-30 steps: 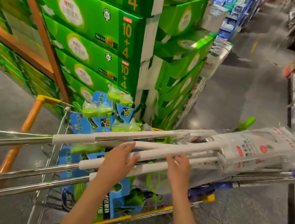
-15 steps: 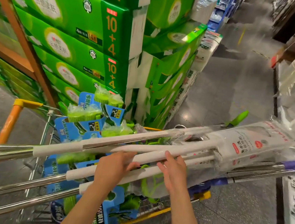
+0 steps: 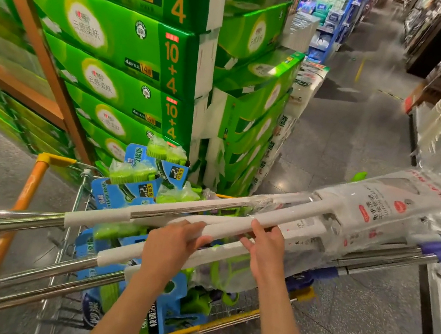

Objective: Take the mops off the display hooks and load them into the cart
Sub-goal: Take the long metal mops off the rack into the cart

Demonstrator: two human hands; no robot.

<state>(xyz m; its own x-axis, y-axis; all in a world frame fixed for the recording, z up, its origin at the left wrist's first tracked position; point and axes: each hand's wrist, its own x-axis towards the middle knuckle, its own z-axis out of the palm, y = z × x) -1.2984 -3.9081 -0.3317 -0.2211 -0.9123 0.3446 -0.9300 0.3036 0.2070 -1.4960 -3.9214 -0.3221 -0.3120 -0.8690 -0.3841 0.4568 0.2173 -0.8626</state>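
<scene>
Store aisle, mops (image 3: 277,220) laid crosswise over the cart (image 3: 47,164).
Left hand (image 3: 171,243) and right hand (image 3: 264,244) clamp white handle sleeves, likely steadying overhanging handles.

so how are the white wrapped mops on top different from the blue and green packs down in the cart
The white wrapped mops lie crosswise over the cart, steel handles overhanging its side; the blue and green packs stand inside the basket. The mops are in clear plastic, the packs on printed blue card. Both hands, left hand and right hand, rest on the mops only. Both are cleaning goods.
</scene>
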